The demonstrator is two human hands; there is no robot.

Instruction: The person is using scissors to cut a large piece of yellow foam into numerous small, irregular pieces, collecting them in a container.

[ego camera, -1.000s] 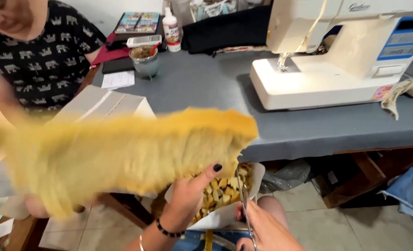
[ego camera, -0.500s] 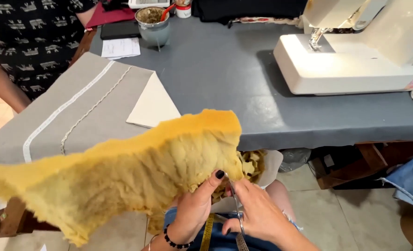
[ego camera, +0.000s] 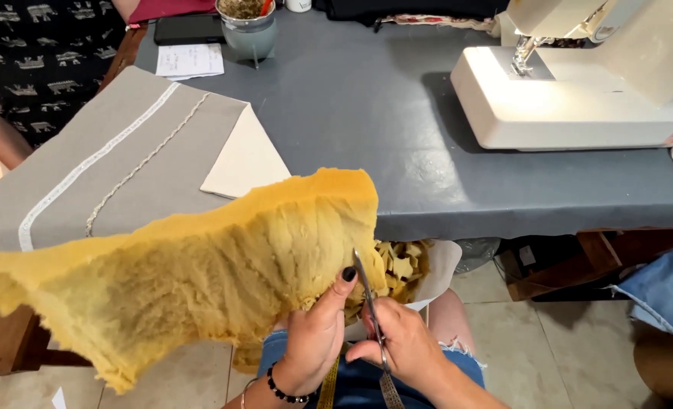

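The left hand [ego camera: 317, 341], with dark-painted nails and a black bead bracelet at the wrist, is pinching the lower right edge of a large, ragged sheet of yellow foam [ego camera: 192, 276]. Its fingers [ego camera: 348, 274] are closing around the foam's edge, thumb on the near face. The sheet is hanging in front of the grey bench [ego camera: 397, 129], its long axis running left to right, from far out at the left to the corner just above the hands.

The right hand [ego camera: 405, 350] is wrapped around the handles of a pair of metal scissors [ego camera: 370, 310], gripping them firmly. The blades are pointing up and slightly left, just beside the left thumb, with the tips at the foam's right edge. They appear nearly together; I cannot tell whether they are biting into the foam. The foam lies up and to the left of the scissors, so the right hand is the nearer one to the cutting edge while the left is steadying the sheet.

Below the blades, a white bag of small yellow foam scraps [ego camera: 401, 265] is sitting on the person's lap. On the bench are lying a folded beige cloth with white lace trim [ego camera: 124, 151], a white sewing machine [ego camera: 579, 91] and a grey cup [ego camera: 247, 34]. Another person in a dark patterned top [ego camera: 33, 53] is sitting at the far left.
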